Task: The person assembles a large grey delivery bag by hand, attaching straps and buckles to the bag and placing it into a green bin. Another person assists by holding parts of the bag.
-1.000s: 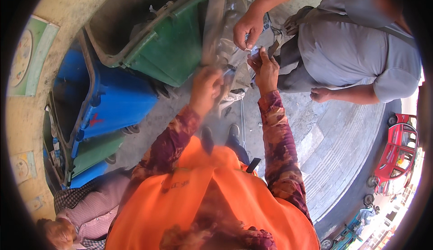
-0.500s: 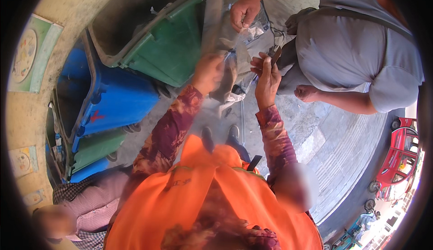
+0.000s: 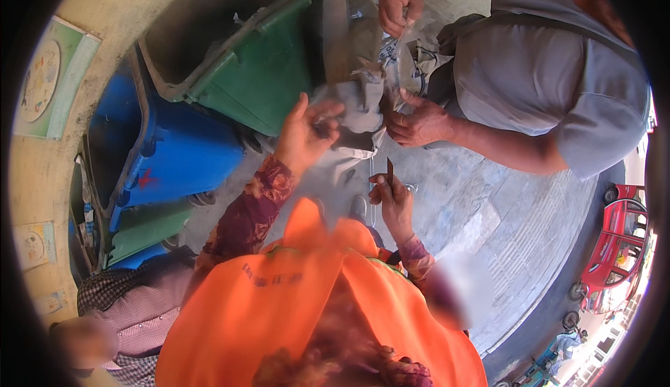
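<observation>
My left hand (image 3: pixel 305 136) is raised beside the green bin, its fingers apart and nothing in them. Close by on its right is a pale grey sack (image 3: pixel 363 101) with crumpled clear plastic (image 3: pixel 399 62) at its far side. Lower and to the right, my right hand (image 3: pixel 396 202) is closed round a small knife (image 3: pixel 389 169), its dark narrow blade pointing up and away from me. A co-worker's hand (image 3: pixel 422 122) rests against the sack's right side, and the same person's other hand (image 3: pixel 403 9) pinches the clear plastic above it.
A large open green bin (image 3: pixel 258 66) stands at the far left, then a blue bin (image 3: pixel 185 157) and another green one (image 3: pixel 150 226) nearer. The co-worker in a grey shirt (image 3: pixel 520 73) is on the right. Another person (image 3: pixel 150 303) is at the lower left. A red vehicle (image 3: pixel 618 247) stands beyond the pavement.
My right hand has drawn back toward me with the knife. My left hand has opened and moved left off the plastic. The co-worker's lower hand has reached in to the sack.
</observation>
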Demonstrator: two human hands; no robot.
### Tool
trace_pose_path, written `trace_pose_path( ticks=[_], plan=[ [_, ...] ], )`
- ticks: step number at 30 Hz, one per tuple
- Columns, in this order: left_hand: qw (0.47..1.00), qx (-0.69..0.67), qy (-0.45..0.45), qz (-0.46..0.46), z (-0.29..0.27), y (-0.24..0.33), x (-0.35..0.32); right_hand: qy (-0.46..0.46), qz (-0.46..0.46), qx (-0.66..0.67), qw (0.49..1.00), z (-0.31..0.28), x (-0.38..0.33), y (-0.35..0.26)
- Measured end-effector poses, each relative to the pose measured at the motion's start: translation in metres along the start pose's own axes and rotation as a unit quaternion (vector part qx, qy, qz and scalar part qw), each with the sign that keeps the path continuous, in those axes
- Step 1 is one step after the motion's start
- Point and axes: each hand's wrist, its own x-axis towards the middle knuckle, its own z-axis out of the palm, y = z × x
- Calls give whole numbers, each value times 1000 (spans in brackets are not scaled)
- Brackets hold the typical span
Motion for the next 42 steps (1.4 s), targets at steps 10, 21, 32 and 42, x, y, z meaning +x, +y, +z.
trace_pose_path(
  ticks=[10, 21, 32, 42],
  plan=[
    [988, 8, -122, -90, -8, -31, -25, 56, -47, -5, 997, 29, -2, -34],
    [845, 331, -241, -343, -60, -103, -17, 280, 98, -34, 954, 39, -64, 14],
    [540, 776, -207, -253, -132, -147, -33, 338, 309, -56, 887, 63, -185, 85],
    [472, 732, -341, -355, -141, -253, -81, 354, 321, 188, 858, 52, -281, 124]
  ],
)
